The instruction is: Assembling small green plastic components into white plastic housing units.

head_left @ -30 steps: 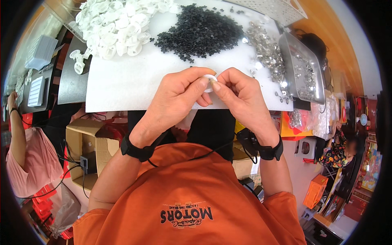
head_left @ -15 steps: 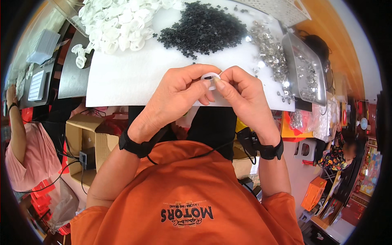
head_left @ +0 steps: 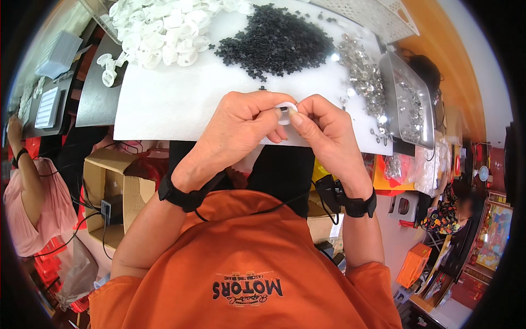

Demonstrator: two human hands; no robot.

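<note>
Between my hands, over the near edge of a white work board (head_left: pixel 159 112), is a small white plastic ring-like part (head_left: pixel 284 117) with a little black piece (head_left: pixel 283 109) in or against it. My left hand (head_left: pixel 233 129) pinches its left side between thumb and fingers. The right thumb and forefinger of my right hand (head_left: pixel 327 123) close on its right side, the thumb pressing near the black piece. Fingertips hide much of the part. Beyond them lie a heap of small black cross-shaped pieces (head_left: pixel 276 41) and, to its left, a heap of similar white plastic parts (head_left: pixel 164 35).
Small shiny metal pieces (head_left: pixel 364 74) are scattered at the board's right, beside a metal tray (head_left: pixel 390 93) with more. A white perforated basket (head_left: pixel 383 19) stands at the far right. Cardboard boxes (head_left: pixel 104 170) sit below left. A person in pink (head_left: pixel 41 203) is at the left.
The white part has tilted slightly between my fingers, and its opening shows more. My hands keep their grip; the whole view has shifted a little.
</note>
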